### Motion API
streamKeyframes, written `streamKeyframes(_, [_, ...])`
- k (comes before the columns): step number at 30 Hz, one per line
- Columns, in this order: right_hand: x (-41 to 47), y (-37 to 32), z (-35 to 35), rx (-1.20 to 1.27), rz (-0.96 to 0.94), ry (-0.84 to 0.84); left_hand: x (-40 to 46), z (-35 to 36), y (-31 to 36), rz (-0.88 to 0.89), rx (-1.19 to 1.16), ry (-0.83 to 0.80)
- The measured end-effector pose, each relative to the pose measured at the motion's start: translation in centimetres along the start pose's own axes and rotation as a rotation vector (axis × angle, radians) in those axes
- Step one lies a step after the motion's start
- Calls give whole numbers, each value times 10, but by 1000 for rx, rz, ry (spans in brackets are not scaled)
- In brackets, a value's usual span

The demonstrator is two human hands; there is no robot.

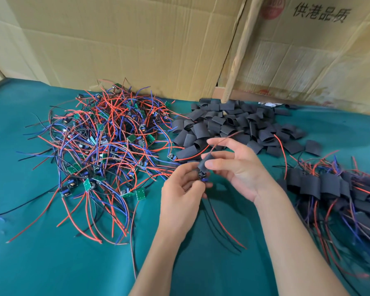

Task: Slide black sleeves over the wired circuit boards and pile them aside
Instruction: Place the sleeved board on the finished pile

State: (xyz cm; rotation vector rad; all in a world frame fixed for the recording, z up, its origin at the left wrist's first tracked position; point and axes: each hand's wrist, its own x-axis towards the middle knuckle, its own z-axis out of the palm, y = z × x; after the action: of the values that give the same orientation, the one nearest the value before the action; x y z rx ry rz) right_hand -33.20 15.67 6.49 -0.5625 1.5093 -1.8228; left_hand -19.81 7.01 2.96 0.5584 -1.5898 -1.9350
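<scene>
At centre frame, the left hand (181,189) pinches a small wired board (202,175); the right hand (235,165) pinches a matte black sleeve (204,161) just above it, over the green cloth bench (51,263).

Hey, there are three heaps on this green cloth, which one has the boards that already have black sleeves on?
The heap at the right edge. Its boards sit inside black sleeves, wires trailing out. The left heap shows bare green boards; the middle heap is empty sleeves only.

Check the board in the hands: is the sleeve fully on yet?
Not yet. The black sleeve, pinched by the right hand, sits above the board, which shows below it in the left hand.
</scene>
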Motion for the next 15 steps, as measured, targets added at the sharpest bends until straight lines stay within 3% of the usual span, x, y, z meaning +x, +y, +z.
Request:
streamKeyframes(7, [-4,-7,-12,-60,-41,21,-2,-1,-1,16,-19,25])
streamKeyframes(15, [-3,-8,-14,-179,-58,99,-2,2,-4,58,127,108])
